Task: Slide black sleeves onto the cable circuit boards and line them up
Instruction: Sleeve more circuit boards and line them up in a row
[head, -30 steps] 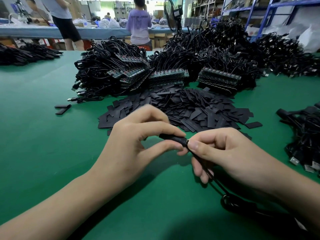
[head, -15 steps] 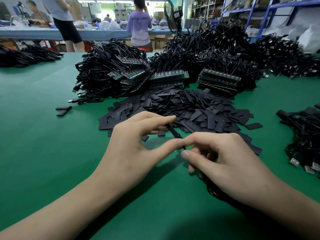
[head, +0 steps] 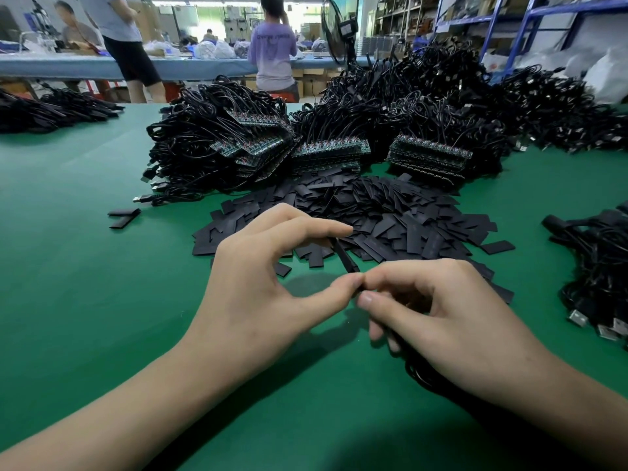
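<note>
My left hand (head: 268, 287) pinches a black sleeved board (head: 344, 258) between index fingertip and thumb, standing it on edge above the green table (head: 85, 300). My right hand (head: 452, 321) grips the near end of the same piece, and its black cable (head: 416, 372) runs under the palm, mostly hidden. Just beyond lies a heap of loose black sleeves (head: 384, 219). Behind that heap stand stacks of green circuit boards (head: 329, 156) (head: 430, 161) with black cables attached.
Big piles of black cables (head: 424, 96) fill the far table. A bundle with USB plugs (head: 598, 287) lies at the right edge. Two stray sleeves (head: 124, 215) sit at left. People stand at a blue bench (head: 204, 68) behind, beside a fan (head: 334, 32).
The sleeved piece turned from lying across between my hands to pointing away from me. My left index finger lifted and stretched out over its far end; my right hand closed in over the cable.
</note>
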Demonstrator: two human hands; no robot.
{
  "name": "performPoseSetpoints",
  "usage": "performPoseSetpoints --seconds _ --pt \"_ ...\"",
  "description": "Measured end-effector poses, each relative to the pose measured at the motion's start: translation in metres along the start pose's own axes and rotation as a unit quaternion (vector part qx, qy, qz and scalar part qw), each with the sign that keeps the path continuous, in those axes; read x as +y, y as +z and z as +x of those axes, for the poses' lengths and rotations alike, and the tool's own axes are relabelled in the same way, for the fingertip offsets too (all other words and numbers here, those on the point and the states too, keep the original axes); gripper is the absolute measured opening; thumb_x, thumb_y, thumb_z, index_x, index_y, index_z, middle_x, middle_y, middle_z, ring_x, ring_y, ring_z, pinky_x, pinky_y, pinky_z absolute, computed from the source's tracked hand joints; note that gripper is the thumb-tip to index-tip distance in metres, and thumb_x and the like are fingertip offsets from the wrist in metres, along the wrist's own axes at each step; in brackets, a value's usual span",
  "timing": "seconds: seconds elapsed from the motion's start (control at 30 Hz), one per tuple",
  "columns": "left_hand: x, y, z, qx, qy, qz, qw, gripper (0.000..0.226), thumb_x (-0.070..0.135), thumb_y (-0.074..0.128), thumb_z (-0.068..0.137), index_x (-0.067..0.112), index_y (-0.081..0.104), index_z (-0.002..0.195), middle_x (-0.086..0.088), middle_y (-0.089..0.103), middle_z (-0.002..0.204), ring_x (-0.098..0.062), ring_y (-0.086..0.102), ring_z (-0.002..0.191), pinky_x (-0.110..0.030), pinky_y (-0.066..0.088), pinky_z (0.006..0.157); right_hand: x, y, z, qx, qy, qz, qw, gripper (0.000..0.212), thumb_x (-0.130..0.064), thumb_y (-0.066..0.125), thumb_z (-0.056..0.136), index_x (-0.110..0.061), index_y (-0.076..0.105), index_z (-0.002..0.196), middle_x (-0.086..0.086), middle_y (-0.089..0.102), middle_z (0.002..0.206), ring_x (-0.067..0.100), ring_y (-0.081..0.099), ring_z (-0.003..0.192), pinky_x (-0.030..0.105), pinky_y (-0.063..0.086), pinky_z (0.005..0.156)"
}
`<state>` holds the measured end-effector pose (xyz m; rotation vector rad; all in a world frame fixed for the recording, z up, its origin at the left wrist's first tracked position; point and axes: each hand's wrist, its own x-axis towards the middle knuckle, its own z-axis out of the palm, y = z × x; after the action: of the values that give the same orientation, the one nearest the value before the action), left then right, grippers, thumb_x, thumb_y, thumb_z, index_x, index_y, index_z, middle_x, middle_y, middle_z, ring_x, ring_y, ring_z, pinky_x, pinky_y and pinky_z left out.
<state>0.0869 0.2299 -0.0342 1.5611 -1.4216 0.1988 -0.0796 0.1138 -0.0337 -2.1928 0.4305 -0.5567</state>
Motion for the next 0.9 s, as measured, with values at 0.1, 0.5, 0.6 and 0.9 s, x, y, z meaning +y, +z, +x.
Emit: performPoseSetpoints --seconds 0.1,0.5,0.6,0.9 --pt "-0.001 0.0 0.001 -0.001 0.004 0.007 1.0 0.034 0.035 0.084 0.076 0.029 0.076 0.109 0.013 0.066 0.098 -0.009 0.066 0.097 -0.021 0.05 0.083 0.0 -0.001 0.0 -0.005 0.006 0.012 1.0 0.018 -0.019 0.065 0.098 -0.03 0.073 0.085 -0.005 0.071 0.067 0.01 0.061 0.051 0.018 0.048 0.055" --pt "-0.004 0.003 -0.003 -0.032 -0.046 -0.033 0.998 0.026 0.026 0.078 0.077 0.028 0.075 0.102 0.013 0.071 0.101 -0.01 0.069 0.099 -0.033 0.056 0.082 0.002 -0.001 -0.001 -0.007 -0.014 -0.03 0.999 0.013 -0.024 0.066 0.098 -0.032 0.075 0.093 -0.008 0.071 0.065 0.005 0.062 0.051 0.011 0.042 0.053" --pt "-0.001 0.004 -0.005 -0.033 -0.056 -0.032 0.997 0.024 0.023 0.075 0.075 0.025 0.072 0.099 0.011 0.072 0.098 -0.01 0.07 0.097 -0.026 0.055 0.083 -0.001 0.0 -0.002 -0.003 -0.028 -0.074 0.997 0.011 -0.026 0.067 0.097 -0.033 0.075 0.092 -0.012 0.07 0.064 0.003 0.064 0.056 0.01 0.041 0.054" --pt "0.004 0.006 -0.004 -0.027 -0.071 -0.007 0.997 0.029 0.018 0.053 0.088 0.023 0.078 0.101 0.017 0.074 0.093 0.003 0.069 0.094 -0.021 0.055 0.08 -0.006 0.002 -0.003 -0.002 -0.016 -0.057 0.998 0.016 -0.026 0.065 0.097 -0.029 0.073 0.084 -0.007 0.068 0.061 0.005 0.059 0.05 0.014 0.041 0.053"
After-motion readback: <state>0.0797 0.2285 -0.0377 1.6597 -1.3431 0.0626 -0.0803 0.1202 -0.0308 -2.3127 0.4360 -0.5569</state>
